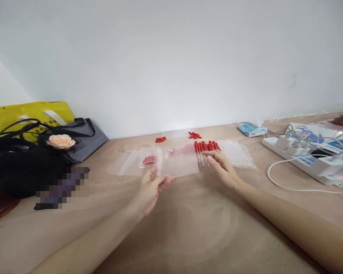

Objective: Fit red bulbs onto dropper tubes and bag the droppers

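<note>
A plain pale wall [171,64] rises behind a light wooden counter [183,228], where most things lie in a loose band toward the back. The person's left hand [151,189] holds a clear plastic bag [181,163] by its left end, thumb and fingers closed on the edge, and the bag stretches flat toward the other hand. The right hand [224,171] is at the thin pale ends of a row of red-topped pieces [207,145], its thumb and fingertips close together; whether they pinch any of the pieces cannot be told. The row lies just beyond the right hand, beside the held bag's right end.

Just left of the held bag, a small bag with red pieces [149,160] rests over a fanned spread of clear bags [122,163]. To the right of the row lies a stack of clear bags [240,155]. Nearer the wall are two small red piles, one at left [160,140] and one at right [194,135].

A yellow bag [31,108], a striped bag [88,146] and a peach fabric flower [61,142] crowd the left side. At right sit a blue tissue pack [251,129] and a white power strip [277,146] filled with plugs.
</note>
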